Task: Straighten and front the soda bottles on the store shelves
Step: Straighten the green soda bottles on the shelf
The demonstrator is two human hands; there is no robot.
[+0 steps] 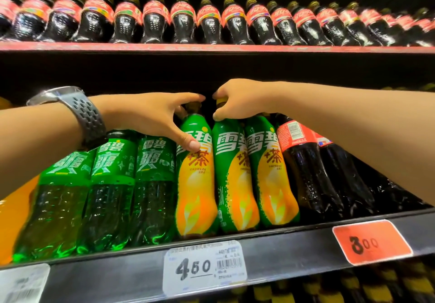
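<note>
So the action's on the middle shelf [282, 251], where three shrink-wrapped green-and-orange tea sodas stand side by side, touching, between the clear green ones and the colas. The left hand [153, 114] has the left tea bottle [195, 185]: thumb pressed flat on the glossy label, the other fingers stretched over its neck, so the cap's mostly covered. The right hand [237, 97] is clamped down on the top of the middle tea bottle [231, 180], fingers curled tight, with just a sliver of yellow cap peeking out. Both bottles are upright, long axis vertical, caps up and leaning a little toward the back. Their labels face out, though the middle one shows more green than its neighbours. The third tea bottle [270, 173] has its neck hidden behind the right wrist. They're all smooth curvy plastic with a pinched waist. To the left are see-through green soda bottles [150, 185] with bumpy bases, partly behind the left forearm and its grey perforated watch strap [77, 111]. To the right are dark cola bottles [303, 161] with red labels, cut off by the right arm. A white price tag [204, 267] and an orange price tag [372, 241] sit on the dark shelf lip. Up top there's a long blurry row of colas [211, 22] on a red-edged shelf [211, 47], and the stuff below is too smeared to make out.
</note>
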